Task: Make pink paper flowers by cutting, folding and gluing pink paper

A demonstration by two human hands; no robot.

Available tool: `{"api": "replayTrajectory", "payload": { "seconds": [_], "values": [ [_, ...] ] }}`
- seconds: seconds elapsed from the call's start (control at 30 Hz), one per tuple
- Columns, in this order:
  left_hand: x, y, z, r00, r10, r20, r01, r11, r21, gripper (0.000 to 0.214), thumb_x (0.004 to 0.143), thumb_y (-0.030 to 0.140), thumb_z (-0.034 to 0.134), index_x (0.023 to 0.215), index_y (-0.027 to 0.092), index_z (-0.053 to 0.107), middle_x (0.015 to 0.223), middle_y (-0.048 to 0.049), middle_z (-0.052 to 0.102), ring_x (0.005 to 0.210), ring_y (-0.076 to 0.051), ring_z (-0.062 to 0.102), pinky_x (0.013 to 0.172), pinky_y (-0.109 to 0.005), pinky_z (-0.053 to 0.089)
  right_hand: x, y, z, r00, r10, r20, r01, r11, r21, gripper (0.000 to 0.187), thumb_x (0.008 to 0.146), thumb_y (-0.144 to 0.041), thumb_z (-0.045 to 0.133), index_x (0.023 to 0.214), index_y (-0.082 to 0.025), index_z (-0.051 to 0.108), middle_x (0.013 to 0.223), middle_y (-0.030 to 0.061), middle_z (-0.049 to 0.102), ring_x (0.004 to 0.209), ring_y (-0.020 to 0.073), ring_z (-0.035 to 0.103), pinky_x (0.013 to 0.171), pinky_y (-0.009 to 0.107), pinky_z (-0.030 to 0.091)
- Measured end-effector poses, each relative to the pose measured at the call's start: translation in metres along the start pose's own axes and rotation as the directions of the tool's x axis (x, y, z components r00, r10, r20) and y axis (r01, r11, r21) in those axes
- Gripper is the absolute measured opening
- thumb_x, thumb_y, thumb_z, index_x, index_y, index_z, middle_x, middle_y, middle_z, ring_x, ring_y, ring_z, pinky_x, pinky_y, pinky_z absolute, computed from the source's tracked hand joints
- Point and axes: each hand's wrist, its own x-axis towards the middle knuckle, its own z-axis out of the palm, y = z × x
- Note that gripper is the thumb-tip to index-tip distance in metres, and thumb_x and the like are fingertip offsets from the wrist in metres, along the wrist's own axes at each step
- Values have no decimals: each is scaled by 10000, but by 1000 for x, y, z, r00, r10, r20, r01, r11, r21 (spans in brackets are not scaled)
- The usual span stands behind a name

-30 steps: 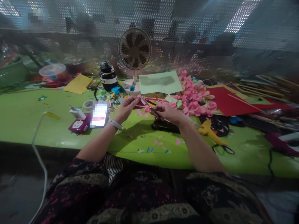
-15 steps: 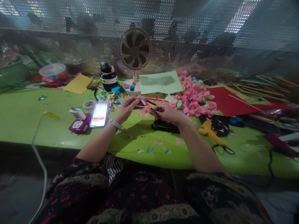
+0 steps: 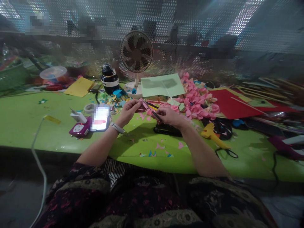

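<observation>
My left hand [image 3: 130,109], with a pale watch on its wrist, pinches a small piece of pink paper [image 3: 143,102] between thumb and fingertips. In my right hand [image 3: 167,115] is a slim dark tool that looks like a pair of scissors [image 3: 155,114], its narrow end reaching to the pink paper. The fingers partly hide the tool's handles. Below the hands lie pink paper scraps [image 3: 142,116] on the green table [image 3: 133,148]. A black object [image 3: 166,130] rests beneath my right wrist. To the right spreads a heap of pink paper petals [image 3: 197,98].
Behind the hands stand a fan [image 3: 136,53], a black bottle [image 3: 110,79] and a light green sheet [image 3: 162,85]. A lit phone [image 3: 100,117] and a purple power block [image 3: 80,127] are at left. A yellow glue gun [image 3: 215,136] and red paper [image 3: 234,103] lie at right.
The pink paper has turned slightly and looks narrower between the hands. Both hands stay nearly in place, still holding the paper and the tool.
</observation>
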Motion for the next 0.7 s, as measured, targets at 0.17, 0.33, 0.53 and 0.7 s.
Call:
{"api": "replayTrajectory", "payload": {
  "seconds": [0.17,0.33,0.53,0.7],
  "values": [
    [1,0,-5,1000,-11,-7,12,1000,21,360,779,500,765,833,162,655,766,-29,724,703,-141,735,744,-275,634,0,-1,1,999,37,18,-37,999,5,549,688,-692,762,720,-171,590,625,-18,566,561,89,533,541,241,486],
    [2,4,-12,995,-99,-4,99,990,99,355,746,467,761,795,134,650,702,-52,732,511,-132,689,427,-177,483,-2,-5,2,993,114,42,-113,993,-29,518,714,-658,766,694,-178,572,598,-7,592,536,95,544,509,232,460],
    [2,10,-12,993,-119,17,116,986,122,331,740,438,755,741,128,637,644,-68,730,447,-110,649,366,-156,372,-4,-9,2,987,149,52,-145,986,-80,536,697,-660,779,647,-169,568,552,-9,596,452,63,478,449,215,371],
    [1,12,-10,998,-60,-17,61,996,65,397,742,513,781,776,150,623,630,-23,705,493,-107,663,425,-165,453,0,-1,-1,995,97,15,-98,994,48,574,618,-693,808,680,-162,600,562,-24,589,425,44,433,417,207,321]
  ]
}}
